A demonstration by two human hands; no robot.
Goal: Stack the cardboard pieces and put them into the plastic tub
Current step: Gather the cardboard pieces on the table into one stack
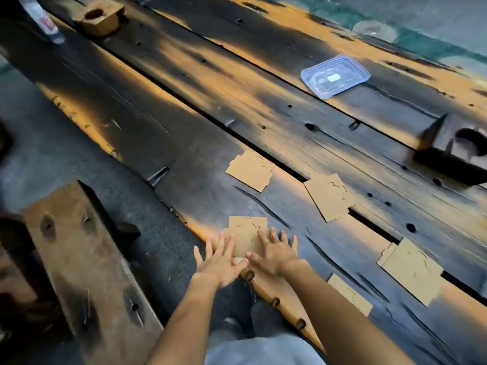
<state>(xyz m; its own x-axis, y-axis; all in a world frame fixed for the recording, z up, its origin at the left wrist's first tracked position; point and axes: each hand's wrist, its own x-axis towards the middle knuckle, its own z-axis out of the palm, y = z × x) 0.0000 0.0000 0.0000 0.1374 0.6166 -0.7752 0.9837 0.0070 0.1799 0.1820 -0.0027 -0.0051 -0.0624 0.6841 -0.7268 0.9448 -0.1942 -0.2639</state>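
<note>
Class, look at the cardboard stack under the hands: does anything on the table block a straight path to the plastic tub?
Nothing visible blocks it. Between the stack and the plastic tub is only bare table; the far cardboard piece and the middle cardboard piece lie flat either side of that line.

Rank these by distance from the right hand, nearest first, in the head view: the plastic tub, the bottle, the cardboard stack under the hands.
1. Cardboard stack: directly under the right hand, whose straight fingers rest on it.
2. Plastic tub: well ahead and to the right.
3. Bottle: farthest, at the far left corner of the view.
</note>
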